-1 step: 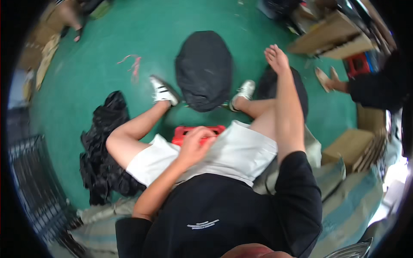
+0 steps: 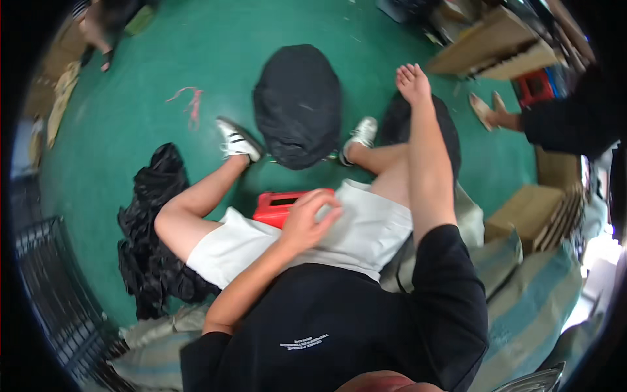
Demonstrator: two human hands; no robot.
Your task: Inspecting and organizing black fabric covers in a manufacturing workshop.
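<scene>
My left hand hovers over my lap beside a red plastic object that stands between my thighs, partly covered by the hand and the white shorts. Its fingers curve loosely, with a gap between thumb and fingertips and nothing visible in it. Stretched out far to the right, my right hand has its fingers extended and holds nothing. Below it, partly behind that forearm, lies a dark rounded bundle. A larger black, oval, cloth-like bundle stands on the floor between my white shoes.
Crumpled black plastic sheeting lies left of my leg. Pink string is on the green floor. Cardboard boxes and striped sacks are at the right. Another person's feet stand at the right, near a red stool.
The whole view has shifted slightly. My left hand has moved a little right over the shorts, and its thumb and fingers are farther apart. My right hand stays stretched out.
</scene>
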